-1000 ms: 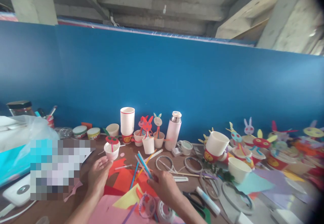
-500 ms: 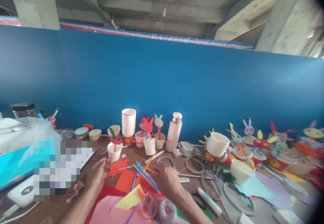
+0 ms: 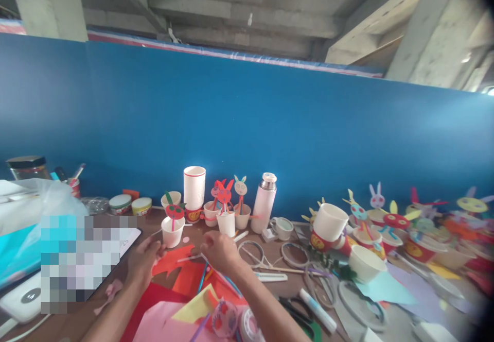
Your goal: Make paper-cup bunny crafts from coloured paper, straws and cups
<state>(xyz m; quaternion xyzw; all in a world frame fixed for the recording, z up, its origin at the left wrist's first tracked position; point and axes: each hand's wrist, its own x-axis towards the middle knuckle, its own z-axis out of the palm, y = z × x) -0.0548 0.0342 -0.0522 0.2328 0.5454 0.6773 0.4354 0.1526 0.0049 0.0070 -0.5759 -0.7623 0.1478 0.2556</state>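
Observation:
My left hand [image 3: 146,259] is just in front of a white paper cup [image 3: 172,233], fingers loosely bent and a little apart, nothing visible in them. Out of that cup rises a red paper face [image 3: 175,211] with green ears. My right hand [image 3: 219,252] is over the middle of the table, fingers bent together, hiding whatever they may hold. Beside its fingertips a thin white strip [image 3: 187,259] lies across orange paper [image 3: 173,260]. Blue sticks [image 3: 202,277] lie partly beneath the right wrist. Another white cup [image 3: 226,224] with a red rabbit figure stands just behind the right hand.
Stacked paper cups [image 3: 194,190] and a pink flask [image 3: 264,205] stand by the blue partition. Tape rolls [image 3: 250,326], scissors [image 3: 301,319], a glue stick [image 3: 317,311] and coloured paper lie in front. Several animal-figure cups crowd the right; a phone [image 3: 129,241] lies left.
My right hand has moved left and slightly away from me, off the blue sticks to beside the white strip. My left hand has shifted slightly left in view. The view has shifted a little.

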